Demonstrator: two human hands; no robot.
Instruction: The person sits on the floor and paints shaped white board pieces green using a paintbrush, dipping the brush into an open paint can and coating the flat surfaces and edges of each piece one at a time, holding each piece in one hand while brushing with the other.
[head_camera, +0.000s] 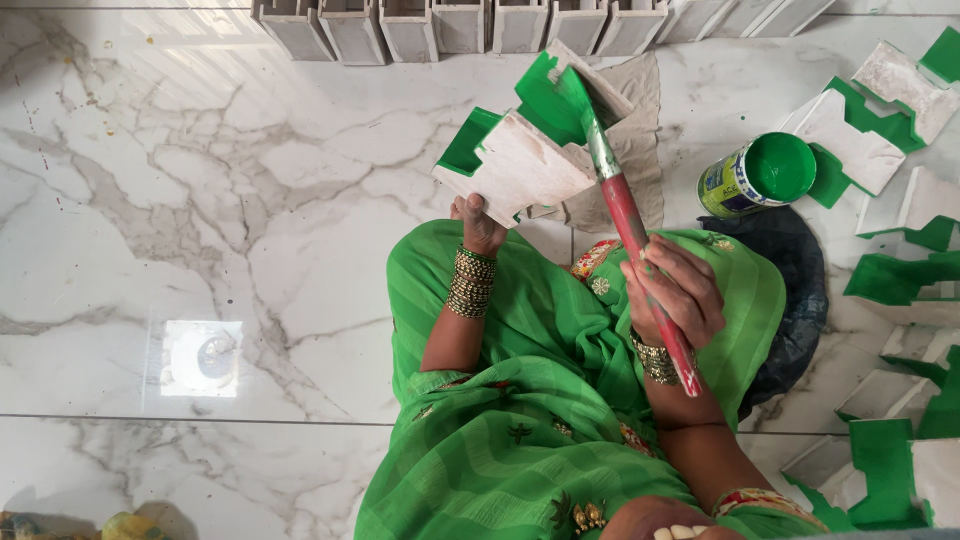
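White marble floor (200, 200) carries painted pieces at right and a green paint can (765, 175). Painting looks underway; next the brush needs steady strokes. Left hand (480, 222) grips the notched block (520, 160) from below; right hand (672, 290) clasps the brush (625, 205), bristles on the block.

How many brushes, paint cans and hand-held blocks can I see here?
brush, in right hand: 1
paint can: 1
block, in left hand: 1
Total: 3
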